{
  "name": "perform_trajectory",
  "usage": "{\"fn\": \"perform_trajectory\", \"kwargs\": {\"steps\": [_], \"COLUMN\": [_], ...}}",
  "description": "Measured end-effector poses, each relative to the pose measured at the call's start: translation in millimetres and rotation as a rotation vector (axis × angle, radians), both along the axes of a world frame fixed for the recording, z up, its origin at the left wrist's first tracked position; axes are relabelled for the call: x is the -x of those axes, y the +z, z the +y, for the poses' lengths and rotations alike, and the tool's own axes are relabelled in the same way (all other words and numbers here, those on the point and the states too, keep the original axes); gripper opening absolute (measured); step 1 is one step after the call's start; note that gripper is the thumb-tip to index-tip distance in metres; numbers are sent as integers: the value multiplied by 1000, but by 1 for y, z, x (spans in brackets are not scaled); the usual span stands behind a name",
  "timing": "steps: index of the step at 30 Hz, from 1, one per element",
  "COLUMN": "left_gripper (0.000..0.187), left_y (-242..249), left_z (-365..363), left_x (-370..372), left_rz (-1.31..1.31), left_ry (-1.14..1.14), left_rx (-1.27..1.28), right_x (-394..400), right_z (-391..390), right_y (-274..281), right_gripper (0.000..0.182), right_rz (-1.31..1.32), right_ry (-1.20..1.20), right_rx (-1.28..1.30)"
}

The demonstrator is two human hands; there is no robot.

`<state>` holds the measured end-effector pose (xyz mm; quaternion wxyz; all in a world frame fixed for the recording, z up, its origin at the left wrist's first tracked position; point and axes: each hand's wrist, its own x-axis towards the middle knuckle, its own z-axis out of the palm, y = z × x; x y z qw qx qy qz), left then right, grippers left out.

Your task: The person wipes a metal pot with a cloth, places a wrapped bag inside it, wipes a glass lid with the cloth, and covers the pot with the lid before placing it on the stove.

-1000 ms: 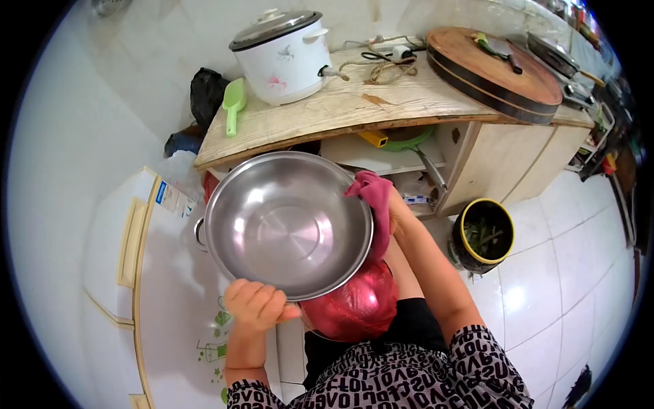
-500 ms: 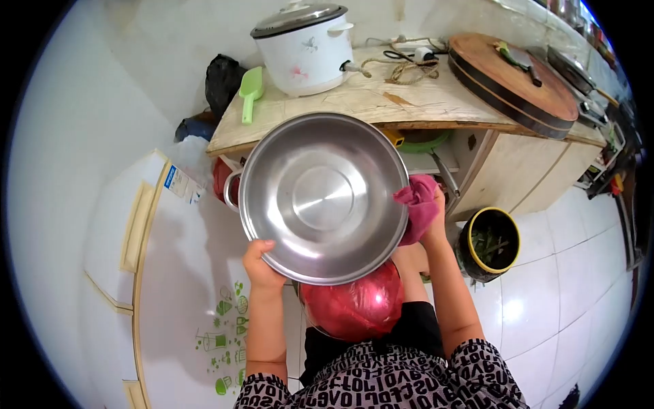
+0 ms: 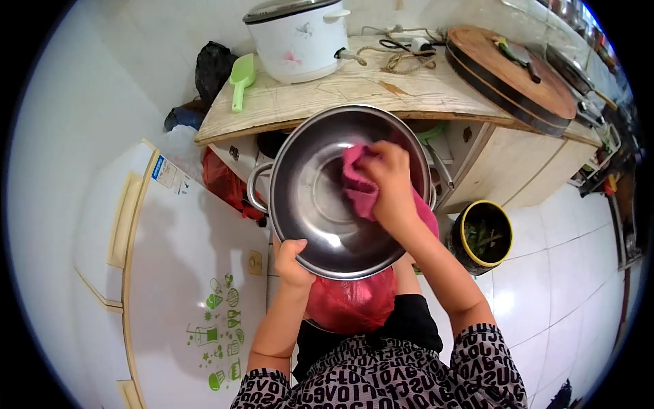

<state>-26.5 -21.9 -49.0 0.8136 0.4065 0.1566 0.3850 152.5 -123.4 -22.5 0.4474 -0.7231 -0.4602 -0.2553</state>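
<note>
A wide stainless steel pot (image 3: 310, 225) with loop handles is held up in front of me, its inside facing my view. My left hand (image 3: 293, 264) grips its near left rim, thumb over the edge. Inside the pot, my right hand (image 3: 387, 180) is closed on a pink cloth (image 3: 359, 187) pressed against the inner surface right of centre. Part of the cloth trails over the right rim under my wrist. Below the pot, on my lap, sits something round covered in red plastic (image 3: 354, 300); what it is stays partly hidden.
On the wooden counter (image 3: 286, 102) are a white electric cooker (image 3: 296, 44), a green scoop (image 3: 242, 78), cords and a round chopping board (image 3: 511, 75) with a knife. A yellow-rimmed bin (image 3: 507, 235) with green scraps stands right. A white fridge (image 3: 184, 273) is at left.
My right hand has moved from outside the right rim into the pot, bringing the cloth onto its inner surface. The pot has shifted slightly right, still in my left hand.
</note>
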Motion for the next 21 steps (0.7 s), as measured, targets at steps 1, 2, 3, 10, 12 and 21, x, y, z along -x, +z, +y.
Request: {"fn": "perform_trajectory", "kwargs": {"steps": [1,2,3,10,12,21], "left_gripper": [58,62,62,85,84,84], "left_y": [2,-1,-4,-21,-20,-16], "left_z": [-1,1,2,-22,-20,-20], "left_x": [-2,-1,2,3,7,2], "left_rz": [-28,-15,-16,76,58,-4], "left_ry": [28,39,50,-194,-191,-81], "left_rx": [-41,-66,-58,-54,19,-45], "right_x": [12,27,45,65,34,76], "right_z": [-5,-12,-21,4,14,-20], "right_y": [-19,-40,-46,-48,-45,-54], "right_gripper": [44,57,59,20,18,16], "right_rz": [-67,58,196,55,84,-71], "right_ry": [-147,-82,11,242,1,362], "right_rx": [338,460,650,430,403,567]}}
